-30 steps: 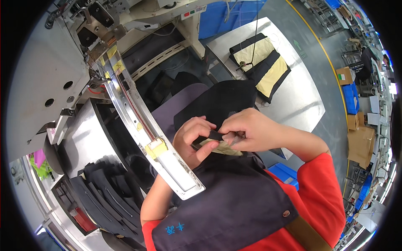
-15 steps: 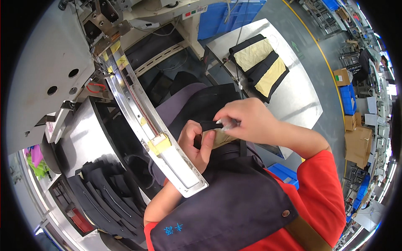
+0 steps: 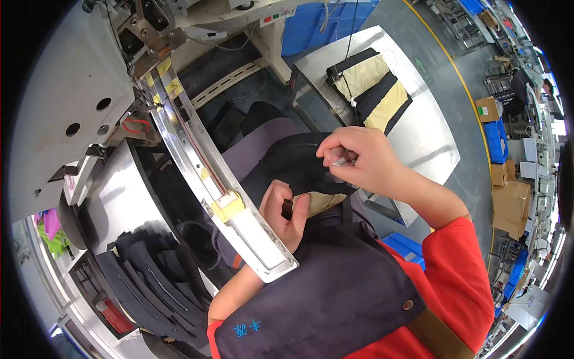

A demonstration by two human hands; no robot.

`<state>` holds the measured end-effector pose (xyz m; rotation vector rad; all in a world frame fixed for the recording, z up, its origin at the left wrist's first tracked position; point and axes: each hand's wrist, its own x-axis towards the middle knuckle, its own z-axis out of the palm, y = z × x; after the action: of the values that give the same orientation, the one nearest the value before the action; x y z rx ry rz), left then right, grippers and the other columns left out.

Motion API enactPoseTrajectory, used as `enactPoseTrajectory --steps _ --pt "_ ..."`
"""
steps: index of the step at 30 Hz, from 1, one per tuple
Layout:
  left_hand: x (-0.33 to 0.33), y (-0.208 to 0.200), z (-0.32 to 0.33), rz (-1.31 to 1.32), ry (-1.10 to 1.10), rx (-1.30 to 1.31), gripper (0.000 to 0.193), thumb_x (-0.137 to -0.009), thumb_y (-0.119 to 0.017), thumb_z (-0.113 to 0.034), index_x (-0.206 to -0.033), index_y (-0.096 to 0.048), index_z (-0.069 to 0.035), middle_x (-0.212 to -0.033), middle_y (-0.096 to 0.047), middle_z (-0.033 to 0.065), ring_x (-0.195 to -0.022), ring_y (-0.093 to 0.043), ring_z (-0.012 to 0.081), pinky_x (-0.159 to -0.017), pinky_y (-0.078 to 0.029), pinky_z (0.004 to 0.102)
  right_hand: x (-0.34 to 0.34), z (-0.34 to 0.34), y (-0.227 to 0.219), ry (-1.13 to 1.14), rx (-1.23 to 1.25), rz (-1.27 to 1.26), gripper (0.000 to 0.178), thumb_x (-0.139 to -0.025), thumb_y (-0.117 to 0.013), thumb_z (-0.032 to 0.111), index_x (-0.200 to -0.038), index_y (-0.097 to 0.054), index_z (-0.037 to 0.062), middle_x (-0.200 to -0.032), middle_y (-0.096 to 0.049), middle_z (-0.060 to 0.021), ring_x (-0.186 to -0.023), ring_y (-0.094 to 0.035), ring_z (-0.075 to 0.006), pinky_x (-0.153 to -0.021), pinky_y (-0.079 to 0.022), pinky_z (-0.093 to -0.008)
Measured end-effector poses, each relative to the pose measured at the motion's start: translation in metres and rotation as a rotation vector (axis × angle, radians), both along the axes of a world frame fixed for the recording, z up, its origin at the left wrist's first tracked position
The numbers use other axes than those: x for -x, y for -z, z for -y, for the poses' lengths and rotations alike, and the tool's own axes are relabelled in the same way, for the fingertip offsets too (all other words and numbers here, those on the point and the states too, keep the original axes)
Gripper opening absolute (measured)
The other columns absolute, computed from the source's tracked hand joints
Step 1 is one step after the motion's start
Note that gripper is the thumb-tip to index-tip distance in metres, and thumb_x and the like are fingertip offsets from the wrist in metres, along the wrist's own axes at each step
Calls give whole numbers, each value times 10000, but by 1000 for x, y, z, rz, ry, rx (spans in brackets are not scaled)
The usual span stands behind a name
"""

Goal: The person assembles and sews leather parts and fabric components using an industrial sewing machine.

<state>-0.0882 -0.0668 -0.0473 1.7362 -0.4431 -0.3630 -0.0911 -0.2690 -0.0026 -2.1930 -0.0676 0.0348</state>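
Observation:
A black cloth piece (image 3: 293,157) with a beige lining (image 3: 323,203) lies across my lap. My left hand (image 3: 286,216) is closed on the near edge of this cloth piece, thumb towards the lining. Just above and to the right of it is my right hand (image 3: 366,157), its fingers curled round a small silvery tool (image 3: 342,161). Most of that tool is hidden in the palm, so its exact kind does not show. The right hand stands apart from the lining.
A long metal machine arm (image 3: 203,170) runs close by my left forearm. Two black-and-beige cloth pieces (image 3: 387,103) lie on a metal table (image 3: 433,143) at the far right, under a hanging cable (image 3: 353,36). Dark cloth pieces (image 3: 149,281) are stacked at the lower left.
My right hand has lifted up and to the right, away from the cloth and my left hand. My left hand has shifted slightly down. The hanging cable has swung over the metal table.

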Motion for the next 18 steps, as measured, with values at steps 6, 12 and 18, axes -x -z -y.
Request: enactPoseTrajectory --steps 6,12,18 --pt "1 1 2 32 -14 1 288 -889 -595 -147 -784 -343 -57 -746 -321 21 -624 -301 104 -561 -292 236 6 -10 -1 -145 14 -4 159 -704 -646 -13 -856 -618 25 -754 -578 -47 -637 -602 -162 -544 -471 -252" --pt "0 3 4 14 -30 18 296 -882 -603 -144 -773 -342 -57 -735 -331 22 -592 -296 104 -528 -284 239 7 -17 21 -150 331 446 220 -547 -645 0 -739 -589 90 -718 -530 -34 -554 -546 -189 -473 -424 -296" --pt "9 12 0 213 17 -36 276 -859 -644 -200 -969 -488 0 -821 -498 73 -635 -480 107 -537 -381 215 -39 28 41 341 379 526 170 -650 -646 35 -776 -538 68 -756 -550 -71 -629 -578 -240 -521 -451 -339"
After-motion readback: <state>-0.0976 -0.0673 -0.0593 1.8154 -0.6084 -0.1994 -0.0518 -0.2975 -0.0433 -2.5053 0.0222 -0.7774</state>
